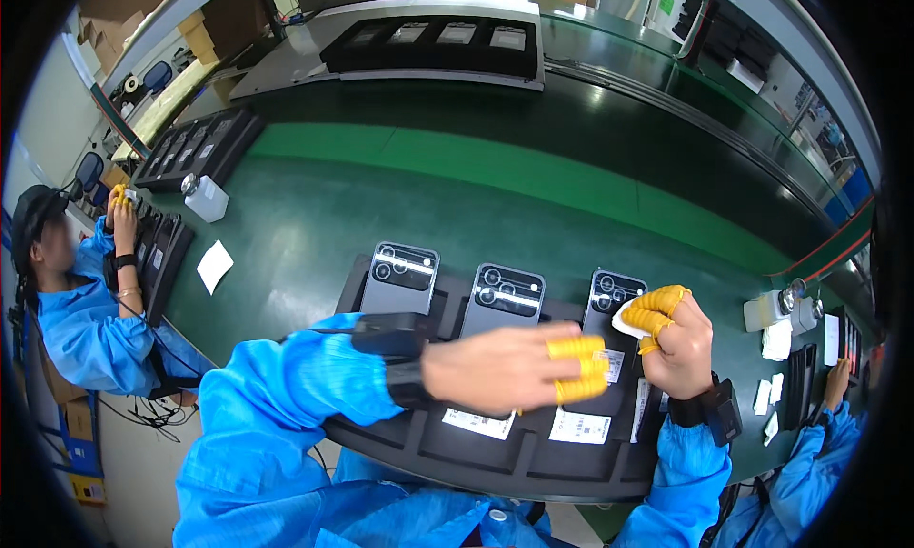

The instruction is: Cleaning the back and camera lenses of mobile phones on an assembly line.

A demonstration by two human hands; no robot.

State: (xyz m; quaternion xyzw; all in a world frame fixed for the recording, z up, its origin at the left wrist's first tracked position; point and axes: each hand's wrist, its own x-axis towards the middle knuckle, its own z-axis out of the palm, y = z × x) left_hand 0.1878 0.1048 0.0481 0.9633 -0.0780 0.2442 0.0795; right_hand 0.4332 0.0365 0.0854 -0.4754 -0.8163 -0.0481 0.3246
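Observation:
A black foam tray point(519, 464) lies in front of me with three grey phones standing up in its slots: a left phone point(400, 279), a middle phone point(503, 300) and a right phone point(602, 298). Each shows a dark camera panel with round lenses. My right hand point(678, 348), with yellow finger cots, is closed on a folded white wipe point(625, 321) beside the right phone's top corner. Stretched across the tray, my left hand point(509, 365) has its fingers extended and also wears yellow cots; it covers part of the phones. White printed labels point(579, 427) lie along the tray's near side.
On the green table are a white pump bottle point(205, 198) and a white sheet point(215, 266) at left, with more bottles point(764, 312) and wipes at right. A loaded tray point(438, 48) stands at the back. Co-workers sit at both sides, the left one near black trays point(205, 148).

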